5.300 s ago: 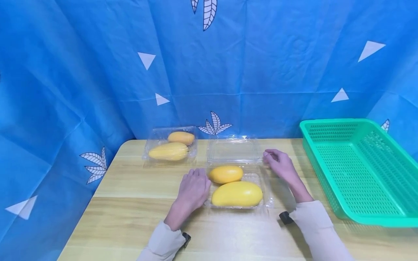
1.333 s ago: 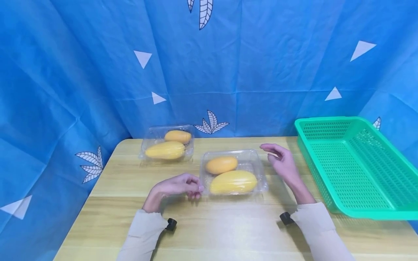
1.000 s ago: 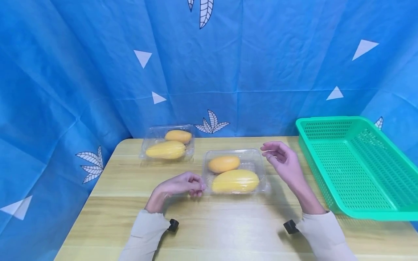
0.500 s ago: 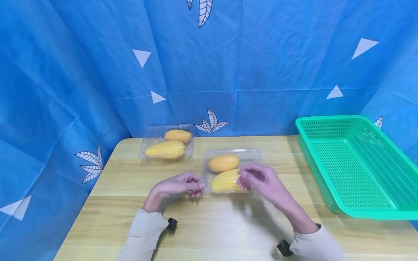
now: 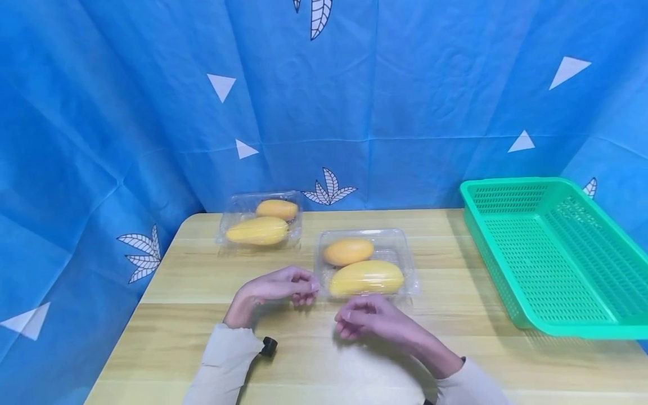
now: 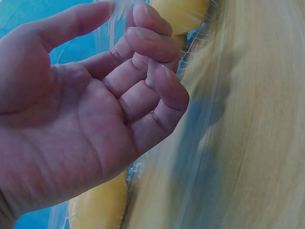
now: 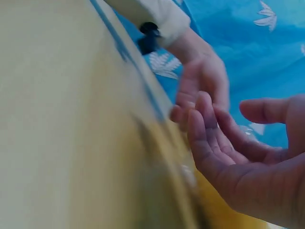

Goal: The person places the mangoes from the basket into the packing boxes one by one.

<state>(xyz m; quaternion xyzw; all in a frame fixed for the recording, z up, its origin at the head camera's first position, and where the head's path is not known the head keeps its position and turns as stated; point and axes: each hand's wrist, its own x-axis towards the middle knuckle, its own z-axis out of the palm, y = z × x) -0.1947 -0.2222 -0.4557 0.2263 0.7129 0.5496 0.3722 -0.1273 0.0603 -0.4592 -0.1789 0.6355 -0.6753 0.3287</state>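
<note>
Two mangoes, a larger yellow one [image 5: 367, 278] and a smaller orange-yellow one [image 5: 348, 251], lie inside a clear plastic clamshell box [image 5: 395, 247] whose lid is down. My left hand [image 5: 278, 284] pinches the box's front left edge between thumb and index finger. In the left wrist view its palm faces the camera, other fingers curled, with clear plastic at the fingertips [image 6: 147, 43]. My right hand [image 5: 377, 320] hovers just in front of the box's front edge, fingers loosely bent and holding nothing. The right wrist view shows its thumb and fingers [image 7: 202, 138] apart.
A second clear box [image 5: 238, 205] with two similar mangoes stands at the back left of the wooden table [image 5: 304, 365]. On the right is a green slotted plastic basket [image 5: 536, 270]. A blue patterned curtain [image 5: 430, 101] hangs behind the table.
Since the oldest frame, the box's lid has come down over the mangoes. My right hand has moved from the box's right side, across it, to its front. Lately my left hand stays still.
</note>
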